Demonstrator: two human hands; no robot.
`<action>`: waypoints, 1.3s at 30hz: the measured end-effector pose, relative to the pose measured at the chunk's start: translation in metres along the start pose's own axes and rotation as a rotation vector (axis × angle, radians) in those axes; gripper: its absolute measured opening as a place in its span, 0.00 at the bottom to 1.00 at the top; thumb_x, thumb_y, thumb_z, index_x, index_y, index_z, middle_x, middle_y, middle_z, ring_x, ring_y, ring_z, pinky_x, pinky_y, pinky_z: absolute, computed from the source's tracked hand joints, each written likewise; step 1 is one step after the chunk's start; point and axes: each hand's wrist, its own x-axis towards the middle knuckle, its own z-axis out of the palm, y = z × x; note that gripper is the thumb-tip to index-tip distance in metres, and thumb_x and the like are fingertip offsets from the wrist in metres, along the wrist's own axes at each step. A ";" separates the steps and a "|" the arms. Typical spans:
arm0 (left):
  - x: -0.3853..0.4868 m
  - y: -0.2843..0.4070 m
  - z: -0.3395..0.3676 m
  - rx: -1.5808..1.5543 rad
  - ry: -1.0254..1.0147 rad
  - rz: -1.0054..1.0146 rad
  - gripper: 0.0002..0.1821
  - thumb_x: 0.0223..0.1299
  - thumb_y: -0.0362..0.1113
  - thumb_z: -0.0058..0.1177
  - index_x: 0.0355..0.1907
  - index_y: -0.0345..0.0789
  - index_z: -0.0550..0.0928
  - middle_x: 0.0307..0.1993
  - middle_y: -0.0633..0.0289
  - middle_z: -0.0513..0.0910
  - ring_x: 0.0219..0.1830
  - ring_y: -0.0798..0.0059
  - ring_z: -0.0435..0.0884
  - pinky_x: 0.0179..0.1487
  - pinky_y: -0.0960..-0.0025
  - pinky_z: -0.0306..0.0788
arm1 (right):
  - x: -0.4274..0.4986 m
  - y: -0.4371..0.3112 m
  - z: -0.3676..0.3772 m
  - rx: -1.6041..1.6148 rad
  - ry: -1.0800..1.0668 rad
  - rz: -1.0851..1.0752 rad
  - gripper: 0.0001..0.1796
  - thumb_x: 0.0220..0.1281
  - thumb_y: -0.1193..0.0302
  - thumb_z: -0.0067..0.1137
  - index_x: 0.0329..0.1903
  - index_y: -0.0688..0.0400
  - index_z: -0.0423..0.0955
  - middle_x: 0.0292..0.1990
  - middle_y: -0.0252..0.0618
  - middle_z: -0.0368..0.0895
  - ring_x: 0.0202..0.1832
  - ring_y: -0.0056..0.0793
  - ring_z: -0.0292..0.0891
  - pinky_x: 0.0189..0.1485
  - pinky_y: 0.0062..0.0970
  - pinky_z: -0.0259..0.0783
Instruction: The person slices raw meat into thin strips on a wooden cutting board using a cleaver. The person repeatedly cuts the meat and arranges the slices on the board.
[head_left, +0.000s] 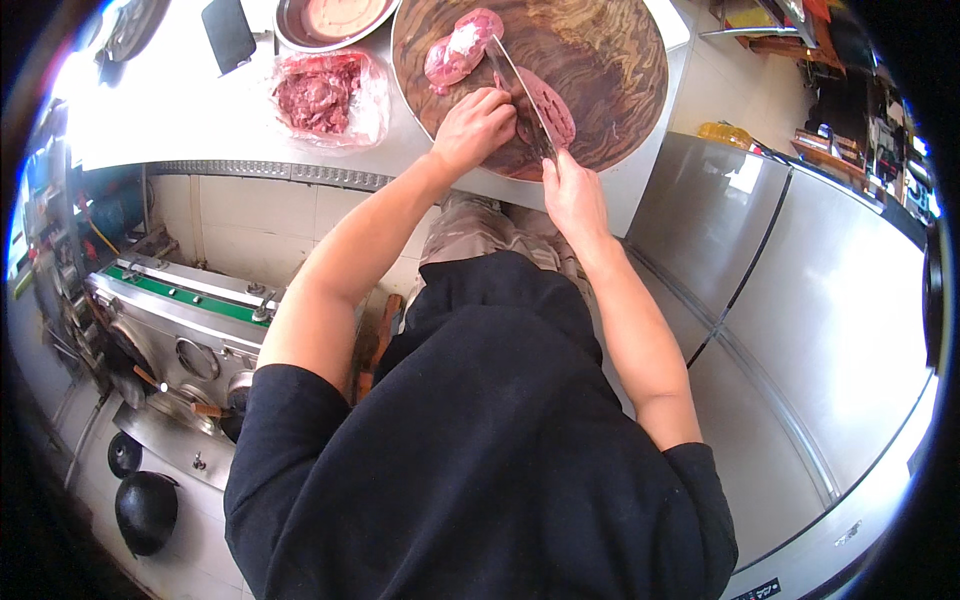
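Observation:
My right hand (574, 196) grips the handle of a knife (525, 94), whose long blade points away from me over a round wooden chopping block (600, 67). Right beside the blade lies a piece of raw red meat (551, 110) with several dark openings in its face. On the blade's other side is my left hand (478, 127), its fingers curled close to the blade; whether they touch the meat under them is hidden. Farther up the block rests another raw meat piece (465, 46), pink with a whitish patch.
Left of the block, an open plastic bag holds raw meat chunks (319, 94). Behind it stands a metal bowl (285, 22) with pinkish liquid (341, 15). A dark flat object (228, 34) lies farther left. Steel cabinet doors (825, 292) are at my right, a steel stove unit (187, 315) at lower left.

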 end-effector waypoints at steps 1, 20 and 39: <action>0.000 0.000 0.000 -0.008 0.020 0.004 0.12 0.57 0.29 0.71 0.43 0.34 0.86 0.50 0.58 0.86 0.54 0.57 0.85 0.59 0.58 0.82 | -0.003 0.000 -0.003 0.013 -0.012 0.022 0.13 0.82 0.65 0.55 0.54 0.61 0.80 0.33 0.65 0.85 0.41 0.70 0.84 0.45 0.63 0.76; -0.003 -0.004 -0.006 0.026 -0.047 0.002 0.12 0.56 0.32 0.70 0.43 0.36 0.85 0.49 0.60 0.84 0.55 0.58 0.84 0.59 0.57 0.81 | -0.047 -0.001 -0.027 0.071 -0.063 0.069 0.12 0.82 0.66 0.54 0.53 0.61 0.79 0.35 0.66 0.86 0.41 0.72 0.83 0.44 0.64 0.75; -0.003 -0.008 -0.009 0.025 -0.041 0.045 0.11 0.54 0.30 0.70 0.40 0.36 0.84 0.47 0.61 0.84 0.52 0.60 0.85 0.55 0.58 0.82 | -0.036 0.001 -0.001 0.078 -0.042 0.061 0.13 0.81 0.69 0.56 0.60 0.60 0.80 0.38 0.64 0.86 0.42 0.69 0.84 0.44 0.60 0.77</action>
